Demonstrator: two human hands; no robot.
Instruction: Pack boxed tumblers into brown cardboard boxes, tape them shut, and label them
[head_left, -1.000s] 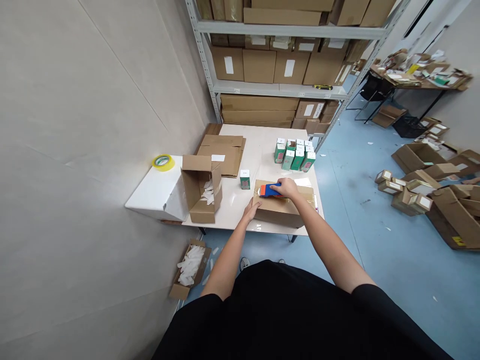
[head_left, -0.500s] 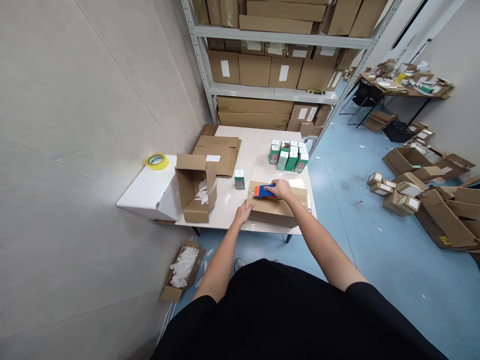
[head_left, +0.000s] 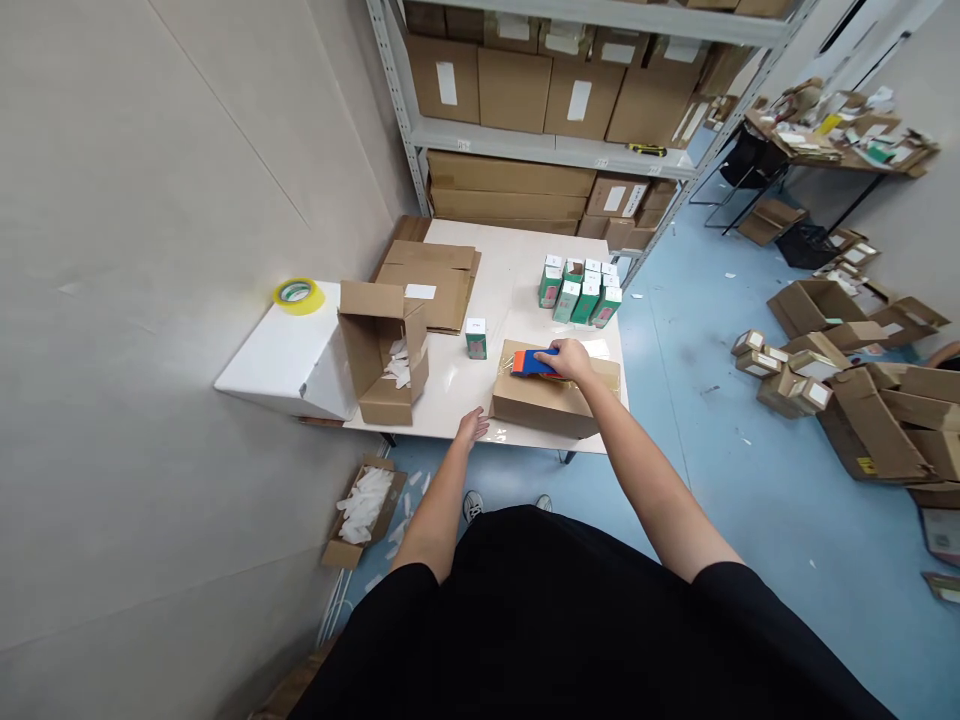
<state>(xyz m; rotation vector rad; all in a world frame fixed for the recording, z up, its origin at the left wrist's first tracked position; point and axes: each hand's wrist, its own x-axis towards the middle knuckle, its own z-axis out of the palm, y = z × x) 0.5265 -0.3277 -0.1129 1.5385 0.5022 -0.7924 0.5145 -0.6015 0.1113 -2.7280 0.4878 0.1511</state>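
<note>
My right hand [head_left: 570, 359] is closed around a blue and orange tape dispenser [head_left: 533, 363], which rests on top of a closed cardboard box [head_left: 551, 402] near the table's front edge. Shiny tape shows on the box top by the dispenser. My left hand [head_left: 472, 427] is just off the box's left side, fingers stretched out, holding nothing. A single small green and white carton [head_left: 476, 339] stands behind it on the white table [head_left: 450, 385]. Several similar green cartons [head_left: 586, 299] stand grouped at the back right.
An open cardboard box [head_left: 382, 360] with white paper inside stands at left, beside flattened cardboard [head_left: 435, 280]. A yellow tape roll [head_left: 298, 295] lies on a white box [head_left: 277, 350]. Shelving [head_left: 517, 145] rises behind the table. On the floor stands a box of white scraps [head_left: 367, 505].
My left hand has let go of the box's left edge and moved slightly down and left, fingers opening. My right hand still holds the dispenser on the box. The view has tilted down.
</note>
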